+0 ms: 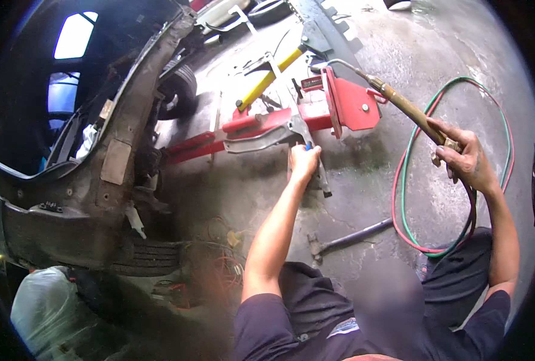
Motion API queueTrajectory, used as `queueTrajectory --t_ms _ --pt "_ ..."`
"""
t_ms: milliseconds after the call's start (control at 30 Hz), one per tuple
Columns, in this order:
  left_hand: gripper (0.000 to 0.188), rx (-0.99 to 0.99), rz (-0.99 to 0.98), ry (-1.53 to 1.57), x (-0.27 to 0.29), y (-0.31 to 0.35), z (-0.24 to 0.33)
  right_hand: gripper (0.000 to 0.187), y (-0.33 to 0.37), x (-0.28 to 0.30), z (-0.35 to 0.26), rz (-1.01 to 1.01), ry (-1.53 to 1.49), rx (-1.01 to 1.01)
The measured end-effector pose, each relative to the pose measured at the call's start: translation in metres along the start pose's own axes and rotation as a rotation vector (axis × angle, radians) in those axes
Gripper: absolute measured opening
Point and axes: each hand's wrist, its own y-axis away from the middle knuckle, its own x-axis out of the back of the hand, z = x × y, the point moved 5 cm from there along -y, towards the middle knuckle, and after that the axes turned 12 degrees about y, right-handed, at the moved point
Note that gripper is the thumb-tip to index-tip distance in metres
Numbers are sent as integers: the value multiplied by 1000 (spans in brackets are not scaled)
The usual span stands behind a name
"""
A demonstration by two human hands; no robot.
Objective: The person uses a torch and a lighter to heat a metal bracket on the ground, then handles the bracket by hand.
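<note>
My right hand (469,156) is wrapped around the valve end of a brass gas torch (409,111). The torch slants up and to the left, its thin bent nozzle above a red steel jack-like beam (354,105). Red and green hoses (403,174) loop from it onto the floor. Farther left, my left hand (304,161) is closed, with a small blue thing (308,145) poking out by the thumb; its kind I cannot make out. That hand is right at a grey metal arm (261,139) lying across the red beam, and partly covers it.
A stripped dark car body (117,162) fills the left side. A yellow cylinder (273,77) slants above the red beam. A hammer (351,236) lies on the concrete before my knees. Thin orange cords (228,265) tangle beside the car, and a tyre (180,90) stands behind it.
</note>
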Motion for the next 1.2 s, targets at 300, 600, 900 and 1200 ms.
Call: queueTrajectory --t_ms 300,600,900,1200 --pt "30 51 11 164 26 -46 9 62 -9 4 23 -22 -6 -8" --pt "21 36 -41 394 -29 -44 -9 61 -16 4 22 -17 -12 -24" --pt "31 -11 -14 432 -17 -26 -6 62 -17 3 24 -5 4 -7" --pt "39 -192 178 218 -34 -22 8 63 -17 -6 19 -42 6 -27"
